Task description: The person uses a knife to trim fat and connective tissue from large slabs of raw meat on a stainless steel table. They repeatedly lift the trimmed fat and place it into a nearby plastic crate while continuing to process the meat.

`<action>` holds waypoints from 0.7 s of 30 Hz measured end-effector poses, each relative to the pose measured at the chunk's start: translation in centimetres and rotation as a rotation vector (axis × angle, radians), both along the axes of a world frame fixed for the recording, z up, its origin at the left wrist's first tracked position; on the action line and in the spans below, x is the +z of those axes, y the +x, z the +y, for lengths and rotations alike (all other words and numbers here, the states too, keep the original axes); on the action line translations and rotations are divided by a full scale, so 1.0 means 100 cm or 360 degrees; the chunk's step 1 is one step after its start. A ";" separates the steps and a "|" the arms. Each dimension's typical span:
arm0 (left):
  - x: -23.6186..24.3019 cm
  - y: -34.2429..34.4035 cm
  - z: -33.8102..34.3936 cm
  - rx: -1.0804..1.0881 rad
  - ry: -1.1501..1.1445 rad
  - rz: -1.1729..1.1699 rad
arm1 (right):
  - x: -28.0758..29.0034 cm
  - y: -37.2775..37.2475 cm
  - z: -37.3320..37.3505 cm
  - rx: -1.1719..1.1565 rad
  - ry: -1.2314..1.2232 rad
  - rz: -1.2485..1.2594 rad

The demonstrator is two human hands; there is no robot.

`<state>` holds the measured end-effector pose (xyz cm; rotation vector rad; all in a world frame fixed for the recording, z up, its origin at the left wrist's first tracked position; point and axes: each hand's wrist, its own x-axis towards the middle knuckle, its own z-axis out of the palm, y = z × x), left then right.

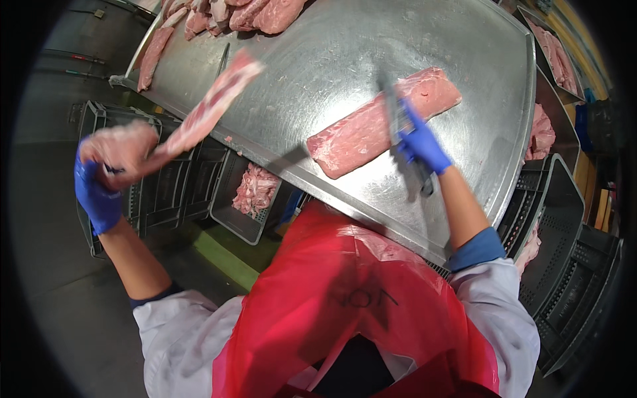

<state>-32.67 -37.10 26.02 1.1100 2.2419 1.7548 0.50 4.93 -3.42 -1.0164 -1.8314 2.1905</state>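
Observation:
My left hand (96, 189), in a blue glove, is closed around one end of a long strip of meat (206, 113). The strip is raised over the left edge of the metal table (285, 79), above dark crates, and is smeared by motion. My right hand (423, 142), also gloved in blue, grips a knife (391, 109). Its blurred blade points away from me, over a long slab of pink meat (358, 136). The slab lies slantwise on the table; whether the blade touches it I cannot tell.
More raw meat (265, 13) is piled at the table's far left. Beneath the near-left edge, a grey crate (245, 229) holds pale trimmings (255, 189). Dark crates (554, 199) and containers with meat (541, 132) stand along the right side. A raised rim (298, 179) borders the table.

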 end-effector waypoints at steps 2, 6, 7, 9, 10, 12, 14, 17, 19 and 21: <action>-0.048 -0.040 -0.059 0.0036 -0.0024 -0.0197 | -0.021 0.009 0.071 -0.0224 0.0258 -0.0150; -0.156 -0.071 -0.070 0.0157 -0.0941 0.0180 | -0.035 -0.021 0.124 -0.0170 0.0482 -0.0485; -0.190 -0.059 -0.049 0.0349 -0.1235 0.0282 | -0.039 -0.022 0.128 -0.0140 0.0483 -0.0603; -0.256 -0.047 -0.034 0.0101 -0.1291 0.1021 | -0.027 -0.008 0.093 -0.0083 0.0457 -0.0503; -0.283 -0.036 -0.012 -0.0019 -0.1227 0.1194 | -0.028 0.007 0.076 -0.0072 0.0596 -0.0472; -0.316 0.022 0.056 -0.0540 -0.1037 0.0600 | 0.027 0.008 0.024 -0.0118 0.0251 -0.0610; -0.336 0.070 0.121 -0.0896 -0.0898 0.0218 | 0.027 -0.002 0.022 -0.0199 0.0230 -0.0626; -0.362 0.096 0.174 -0.0999 -0.0955 0.0453 | 0.009 -0.028 0.047 -0.0245 0.0384 -0.0718; -0.366 0.088 0.176 -0.1086 -0.0821 0.0402 | 0.008 -0.048 0.037 -0.0285 0.0407 -0.0767; -0.369 0.078 0.174 -0.1128 -0.0736 0.0356 | 0.022 -0.032 -0.008 -0.0210 0.0473 -0.0867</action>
